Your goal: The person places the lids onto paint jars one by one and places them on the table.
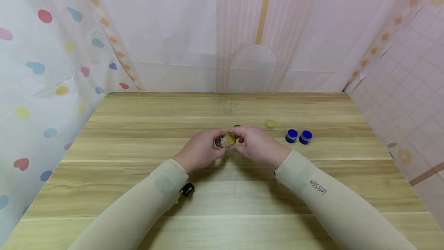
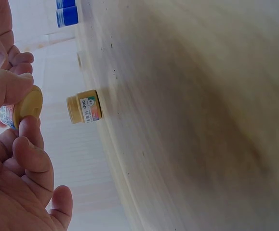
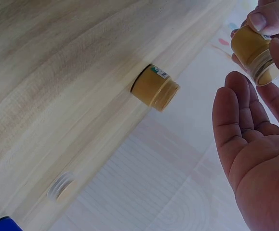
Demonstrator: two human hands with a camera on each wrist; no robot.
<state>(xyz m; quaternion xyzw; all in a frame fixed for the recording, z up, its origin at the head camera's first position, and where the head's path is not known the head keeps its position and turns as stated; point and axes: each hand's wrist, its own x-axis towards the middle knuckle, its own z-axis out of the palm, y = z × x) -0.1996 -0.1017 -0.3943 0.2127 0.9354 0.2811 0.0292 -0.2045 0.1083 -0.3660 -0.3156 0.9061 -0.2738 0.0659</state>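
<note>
From where I stand, the left hand (image 1: 201, 151) pinches the yellow jar (image 1: 227, 141) at its 2 o'clock, long axis running 9 to 3; the right hand (image 1: 257, 146), fingers loosely extended, has it at 9 o'clock, contact unclear.

Hands, by my count: two, one left hand (image 1: 199, 149) and one right hand (image 1: 260, 146). Jars: four in total. Yellow: two, comprising one held yellow jar (image 1: 229, 141) in the left hand and one standing yellow jar (image 3: 150, 87) just beyond the hands. Blue jars (image 1: 291, 136): two, side by side, to the right of the right hand. Clear lid (image 1: 270, 124): one, beyond and to the right of the right hand. Sleeves (image 1: 130, 207): two, one behind each hand. Black buckle (image 1: 187, 189): one, beside the left wrist. Bench (image 1: 222, 223): one, beneath both hands.
</note>
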